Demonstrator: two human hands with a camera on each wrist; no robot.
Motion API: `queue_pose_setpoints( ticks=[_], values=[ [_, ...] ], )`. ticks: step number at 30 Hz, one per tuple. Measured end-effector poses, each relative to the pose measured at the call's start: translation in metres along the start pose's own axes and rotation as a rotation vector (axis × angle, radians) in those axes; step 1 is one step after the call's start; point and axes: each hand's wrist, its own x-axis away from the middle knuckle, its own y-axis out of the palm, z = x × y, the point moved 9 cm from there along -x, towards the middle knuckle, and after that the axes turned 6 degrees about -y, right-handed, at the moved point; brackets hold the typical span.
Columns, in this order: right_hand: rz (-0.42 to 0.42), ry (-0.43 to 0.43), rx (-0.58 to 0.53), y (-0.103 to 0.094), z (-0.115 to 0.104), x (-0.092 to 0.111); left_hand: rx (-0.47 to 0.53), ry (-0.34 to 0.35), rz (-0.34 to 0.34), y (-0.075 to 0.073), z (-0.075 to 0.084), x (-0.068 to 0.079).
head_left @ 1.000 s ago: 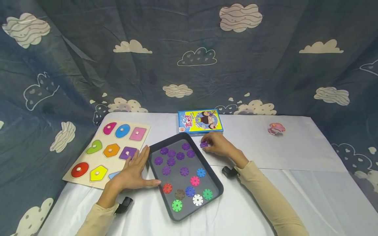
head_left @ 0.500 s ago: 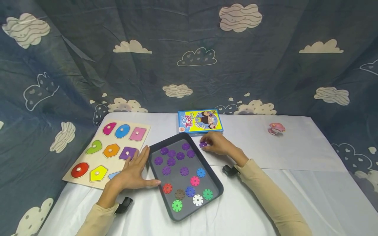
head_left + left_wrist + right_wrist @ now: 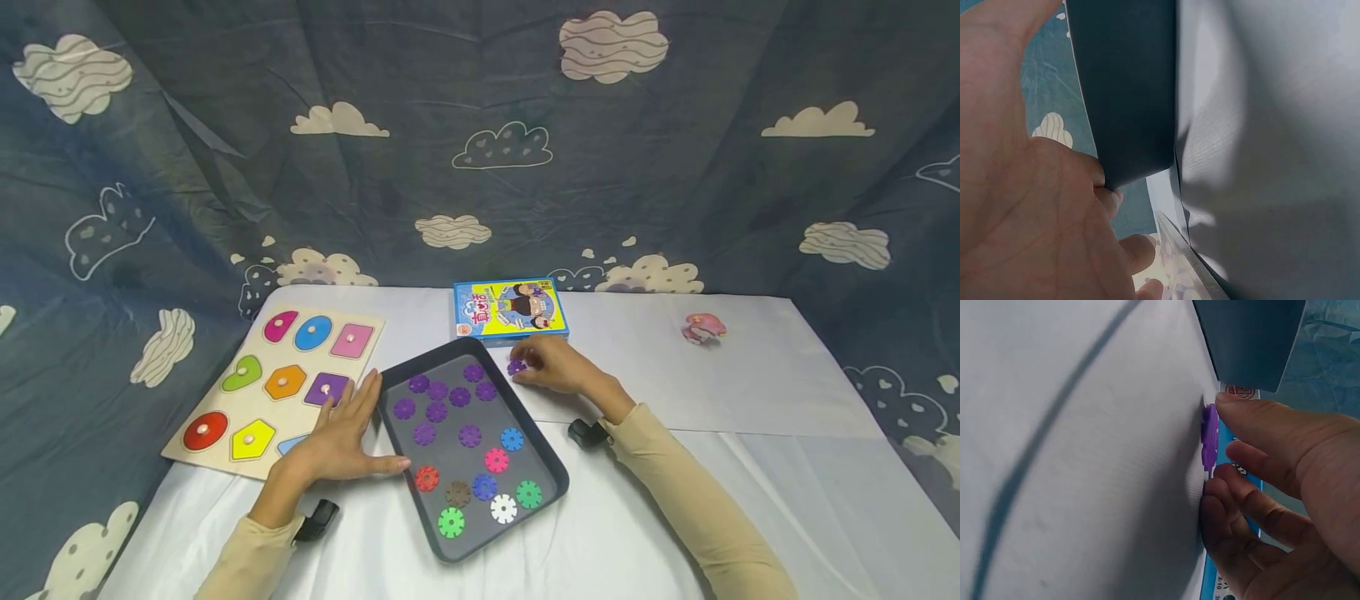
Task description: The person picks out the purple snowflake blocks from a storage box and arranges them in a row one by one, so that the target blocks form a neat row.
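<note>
My left hand (image 3: pixel 333 442) is spread along the left side of the dark grey tray (image 3: pixel 536 429), its thumb at the rim and its fingertips near the upper left corner. Inside the tray lie several purple interlocking discs (image 3: pixel 469 436), with other colours lower down. Just beyond the tray's right edge, my right hand (image 3: pixel 551 367) holds a purple notched disc (image 3: pixel 516 367) at its fingertips, low over the white cloth. In the right wrist view the thumb meets the top of this disc (image 3: pixel 1209 437), and the other fingers curl near its lower end.
A wooden shape puzzle board (image 3: pixel 300 346) lies left of the tray, partly under the left fingers. Behind the right hand sits a blue and yellow box (image 3: pixel 510 308). Farther right is a small pink toy (image 3: pixel 703 327). A dark cloud-print curtain (image 3: pixel 480 200) closes off the back.
Almost nothing differs: the right hand and the purple disc shift very slightly, while the left hand stays at the tray.
</note>
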Motion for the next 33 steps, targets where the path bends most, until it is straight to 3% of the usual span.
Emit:
queue_pose_setpoints(
  ticks=[10, 18, 33],
  values=[
    [0.004, -0.073, 0.042, -0.014, -0.015, 0.002, 0.0, -0.013, -0.011, 0.001, -0.001, 0.0],
    [0.01, -0.19, 0.092, -0.032, -0.039, -0.004, -0.005, -0.008, -0.017, 0.002, -0.002, -0.001],
    [-0.171, -0.355, 0.137, -0.034, -0.075, -0.016, -0.005, -0.006, -0.018, 0.001, -0.002, -0.002]
  ],
)
